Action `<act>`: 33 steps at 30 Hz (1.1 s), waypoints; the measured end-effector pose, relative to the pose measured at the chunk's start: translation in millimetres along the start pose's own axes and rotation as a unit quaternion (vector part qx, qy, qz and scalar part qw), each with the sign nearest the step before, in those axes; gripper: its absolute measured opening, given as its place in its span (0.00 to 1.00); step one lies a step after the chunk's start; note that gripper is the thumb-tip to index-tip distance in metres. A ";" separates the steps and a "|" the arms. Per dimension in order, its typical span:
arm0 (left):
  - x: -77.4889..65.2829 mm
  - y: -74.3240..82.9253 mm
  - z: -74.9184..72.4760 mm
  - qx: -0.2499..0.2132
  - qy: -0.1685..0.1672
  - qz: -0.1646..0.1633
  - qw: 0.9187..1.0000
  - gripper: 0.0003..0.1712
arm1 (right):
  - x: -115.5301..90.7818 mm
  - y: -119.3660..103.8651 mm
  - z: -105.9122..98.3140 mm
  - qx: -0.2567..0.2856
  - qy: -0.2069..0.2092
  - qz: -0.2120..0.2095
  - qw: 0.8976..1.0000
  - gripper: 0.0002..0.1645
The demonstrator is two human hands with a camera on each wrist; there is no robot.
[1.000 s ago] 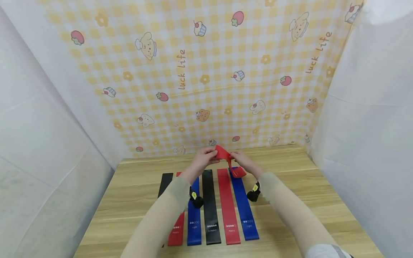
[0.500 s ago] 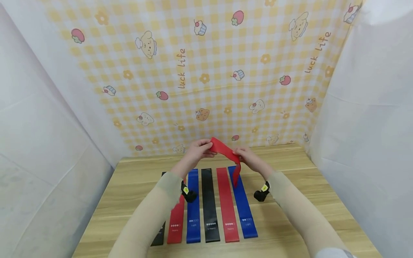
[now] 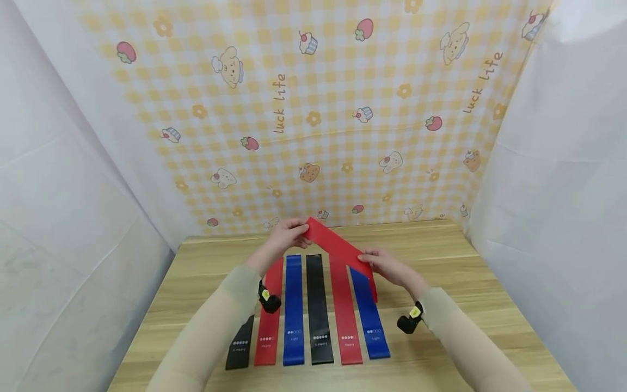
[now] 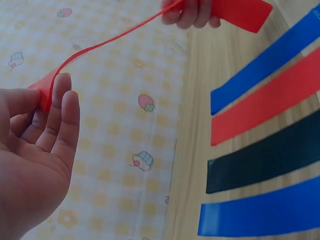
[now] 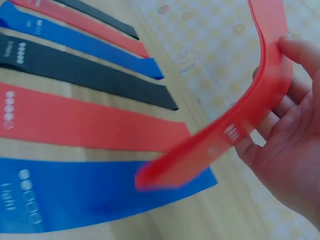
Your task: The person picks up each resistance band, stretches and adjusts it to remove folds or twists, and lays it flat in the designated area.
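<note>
A red resistance band (image 3: 338, 245) spans my two hands above the far ends of the bands on the table. My left hand (image 3: 286, 235) pinches its left end between thumb and fingers; in the left wrist view that hand's (image 4: 42, 155) last fingers are extended. Lower and to the right, my right hand (image 3: 389, 267) pinches the band further along. Beyond this grip the free end bends and hangs over the rightmost blue band (image 3: 372, 321). White marks on that hanging end are blurred in the right wrist view. The right hand's fingertips are partly hidden behind the band.
Several flat bands lie side by side on the wooden table (image 3: 470, 305): black (image 3: 240, 345), red (image 3: 268, 326), blue (image 3: 294, 305), black (image 3: 319, 310) and red (image 3: 346, 321). A checked cloth backdrop (image 3: 313, 141) rises behind, with white sheets at both sides.
My hands have moved apart, the left one leftward, the right one rightward and lower. The red band between them, crumpled earlier, is now drawn out nearly straight.
</note>
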State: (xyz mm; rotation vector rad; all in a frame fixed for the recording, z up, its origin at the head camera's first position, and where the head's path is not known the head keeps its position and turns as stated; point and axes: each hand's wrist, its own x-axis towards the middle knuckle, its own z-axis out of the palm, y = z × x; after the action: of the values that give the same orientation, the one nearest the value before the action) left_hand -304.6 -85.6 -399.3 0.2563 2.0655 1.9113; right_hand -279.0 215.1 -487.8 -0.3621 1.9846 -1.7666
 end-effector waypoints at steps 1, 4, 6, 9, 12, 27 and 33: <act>-1.1 -1.8 -2.2 0.005 0.001 -0.001 1.000 0.18 | -2.7 3.8 0.6 0.000 0.000 0.001 1.000 0.23; -3.2 -8.4 -7.8 0.015 0.000 -0.004 1.000 0.18 | -10.9 14.9 2.3 0.002 -0.003 0.000 1.000 0.24; -3.6 -13.7 -10.4 0.022 0.000 -0.008 1.000 0.17 | -16.4 22.0 3.1 0.002 -0.003 -0.003 1.000 0.23; -5.1 -21.5 -14.0 0.028 0.004 -0.018 0.999 0.17 | -24.0 30.1 5.0 -0.002 -0.010 -0.010 1.000 0.23; -8.3 -29.0 -17.3 0.037 0.012 -0.028 0.999 0.18 | -33.2 35.9 7.6 -0.012 -0.006 -0.002 1.000 0.23; -18.2 -59.9 -22.7 0.089 0.019 -0.047 0.995 0.17 | -59.4 61.4 15.6 -0.096 0.023 0.022 0.995 0.15; -18.0 -68.6 -28.1 0.118 0.019 -0.040 0.992 0.13 | -63.7 64.8 20.6 -0.105 0.032 0.032 0.993 0.17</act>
State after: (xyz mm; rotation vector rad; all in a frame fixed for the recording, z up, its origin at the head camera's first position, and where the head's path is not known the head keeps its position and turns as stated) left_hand -292.0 -124.3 -463.8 0.1881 2.2934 1.6377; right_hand -207.1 237.2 -542.9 -0.3095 2.2099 -1.5522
